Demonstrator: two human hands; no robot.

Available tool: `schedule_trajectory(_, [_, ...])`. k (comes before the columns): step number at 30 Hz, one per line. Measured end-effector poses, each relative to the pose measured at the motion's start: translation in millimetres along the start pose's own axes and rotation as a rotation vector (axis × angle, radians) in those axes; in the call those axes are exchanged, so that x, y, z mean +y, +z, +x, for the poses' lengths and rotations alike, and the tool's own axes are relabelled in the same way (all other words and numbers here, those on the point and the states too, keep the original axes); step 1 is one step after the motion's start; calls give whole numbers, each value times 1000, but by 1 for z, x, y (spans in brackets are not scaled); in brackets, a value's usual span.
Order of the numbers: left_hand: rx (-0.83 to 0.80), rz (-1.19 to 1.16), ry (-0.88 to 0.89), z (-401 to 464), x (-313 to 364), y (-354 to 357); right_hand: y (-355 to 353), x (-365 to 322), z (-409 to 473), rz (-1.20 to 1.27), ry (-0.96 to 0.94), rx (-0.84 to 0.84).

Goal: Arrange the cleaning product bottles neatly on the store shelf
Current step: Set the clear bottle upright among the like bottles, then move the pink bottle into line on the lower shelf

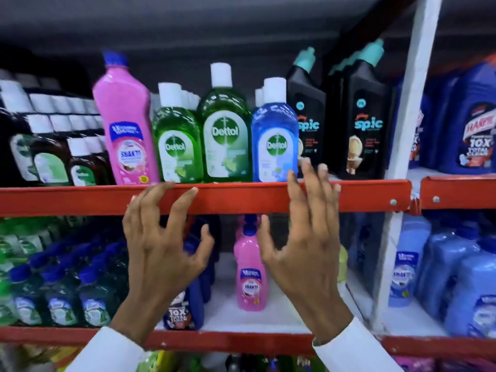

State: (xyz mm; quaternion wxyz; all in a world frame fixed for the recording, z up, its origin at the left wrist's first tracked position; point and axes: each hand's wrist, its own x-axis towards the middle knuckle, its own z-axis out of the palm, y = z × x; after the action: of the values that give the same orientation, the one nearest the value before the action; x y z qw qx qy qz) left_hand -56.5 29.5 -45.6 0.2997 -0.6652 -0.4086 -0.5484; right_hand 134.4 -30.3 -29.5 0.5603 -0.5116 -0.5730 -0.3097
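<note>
On the upper shelf behind the red rail [236, 198] stand a tilted pink bottle [126, 122], a small green Dettol bottle [175, 138], a taller green Dettol bottle [225, 130], a blue Dettol bottle [275, 135] and two black Spic bottles [308, 114] [366, 116]. My left hand [161, 253] is raised in front of the rail, fingers spread, fingertips at its top edge, holding nothing. My right hand [308, 237] is also spread and empty, its fingertips reaching over the rail beside the blue bottle's base. Both wrists show white sleeves.
Dark brown bottles [48, 146] fill the upper shelf's left. A white upright post [402, 146] splits off the right bay with blue Harpic bottles [472, 124]. The lower shelf holds green bottles [56, 291], a pink bottle [249, 275] and light blue jugs [456, 275].
</note>
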Motion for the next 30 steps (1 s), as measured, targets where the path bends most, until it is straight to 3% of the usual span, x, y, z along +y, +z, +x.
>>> schedule_trajectory(9, [-128, 86, -216, -2, -68, -17, 71, -117, 62, 86, -264, -81])
schedule_trajectory(20, [-226, 64, -218, -8, -93, -11, 148, -194, 124, 0, -167, -248])
schedule_trajectory(25, [-212, 44, -199, -8, -96, -10, 154, -203, 136, 100, -66, -190])
schedule_trajectory(30, [-213, 40, -192, -8, -98, -11, 146, -208, 136, 239, -160, -73])
